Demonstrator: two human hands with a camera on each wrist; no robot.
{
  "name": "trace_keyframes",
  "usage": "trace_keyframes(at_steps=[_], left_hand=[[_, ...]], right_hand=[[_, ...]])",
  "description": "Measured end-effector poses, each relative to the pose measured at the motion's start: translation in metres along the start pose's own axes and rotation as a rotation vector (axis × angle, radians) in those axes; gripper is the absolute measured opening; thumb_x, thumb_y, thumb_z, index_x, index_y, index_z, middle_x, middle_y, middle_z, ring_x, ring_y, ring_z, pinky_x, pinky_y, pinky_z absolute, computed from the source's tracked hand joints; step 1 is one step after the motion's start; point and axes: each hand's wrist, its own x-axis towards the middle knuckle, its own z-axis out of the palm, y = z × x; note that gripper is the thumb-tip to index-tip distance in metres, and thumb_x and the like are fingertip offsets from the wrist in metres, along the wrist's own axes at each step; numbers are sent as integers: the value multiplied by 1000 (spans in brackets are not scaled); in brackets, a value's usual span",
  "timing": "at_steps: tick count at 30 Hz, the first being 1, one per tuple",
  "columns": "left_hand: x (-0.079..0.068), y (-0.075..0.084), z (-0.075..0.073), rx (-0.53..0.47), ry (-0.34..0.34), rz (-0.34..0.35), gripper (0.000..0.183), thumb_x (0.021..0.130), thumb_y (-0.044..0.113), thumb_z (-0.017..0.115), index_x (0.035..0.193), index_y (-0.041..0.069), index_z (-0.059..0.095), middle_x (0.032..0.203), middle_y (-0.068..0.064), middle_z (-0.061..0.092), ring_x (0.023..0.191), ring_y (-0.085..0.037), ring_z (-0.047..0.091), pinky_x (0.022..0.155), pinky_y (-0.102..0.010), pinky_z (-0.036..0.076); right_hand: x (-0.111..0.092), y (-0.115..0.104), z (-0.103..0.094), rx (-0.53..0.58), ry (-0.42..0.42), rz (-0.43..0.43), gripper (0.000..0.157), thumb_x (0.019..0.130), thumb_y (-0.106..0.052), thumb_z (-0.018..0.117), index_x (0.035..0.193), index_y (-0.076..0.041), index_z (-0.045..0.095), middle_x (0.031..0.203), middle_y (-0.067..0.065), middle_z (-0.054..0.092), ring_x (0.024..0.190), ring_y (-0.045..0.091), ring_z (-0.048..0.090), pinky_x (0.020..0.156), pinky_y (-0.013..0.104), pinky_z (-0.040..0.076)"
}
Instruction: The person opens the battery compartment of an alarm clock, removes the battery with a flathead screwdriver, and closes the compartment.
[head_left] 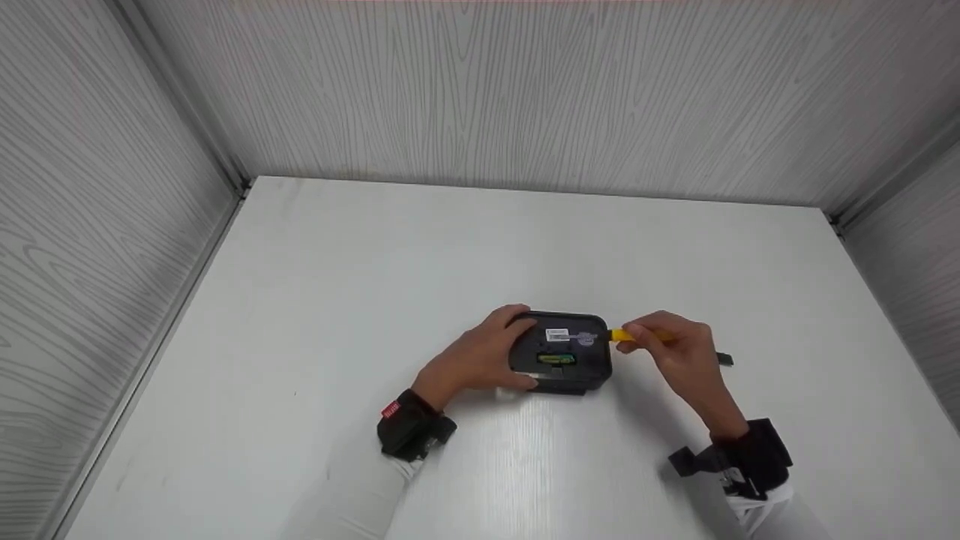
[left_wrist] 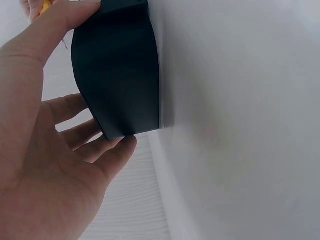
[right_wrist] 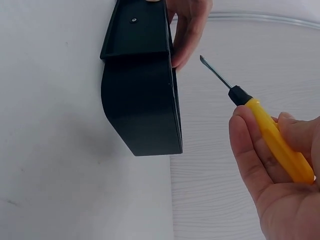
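Observation:
A black plastic device (head_left: 561,330) with rounded corners sits on the table, its face with a white label (head_left: 557,335) turned up. In a small slot in that face shows a green battery (head_left: 556,359). My left hand (head_left: 486,354) grips the device by its left end, thumb on the near side and fingers on the far side. With my right hand (head_left: 679,358) I pinch the yellow handle of a screwdriver (right_wrist: 277,142). Its metal shaft (right_wrist: 216,72) points toward the device, the tip apart from the casing in the right wrist view.
The white table (head_left: 360,262) is bounded by grey wood-grain panels (head_left: 465,90) at the back and sides. A small dark piece (head_left: 724,359) lies just right of my right hand. A black strap with a camera (head_left: 411,427) circles each wrist.

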Motion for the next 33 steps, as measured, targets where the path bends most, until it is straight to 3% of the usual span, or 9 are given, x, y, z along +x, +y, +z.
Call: trace_keyframes(at_steps=[9,20,33], left_hand=[[1,-2,1,1,5,-9,89,76,49,76,149,16,38,157,0,26,138,-18,39,107,-37,43],[0,-3,2,4,-1,-18,90,75,49,76,150,17,38,158,0,25,137,-18,40,106,-38,44],[1,-1,0,22,7,6,90,76,50,76,149,16,38,158,-1,26,139,-20,40,108,-38,43]], right_hand=[[2,-10,-12,-64,56,11,11,90,-8,67,97,-8,75,84,10,72,69,14,69,71,18,56],[-2,-19,-23,-40,158,-35,17,86,0,69,102,1,73,91,12,72,76,13,70,77,19,57],[-7,-16,-29,-142,275,-60,26,78,5,75,103,-3,75,100,16,70,87,6,66,75,11,53]])
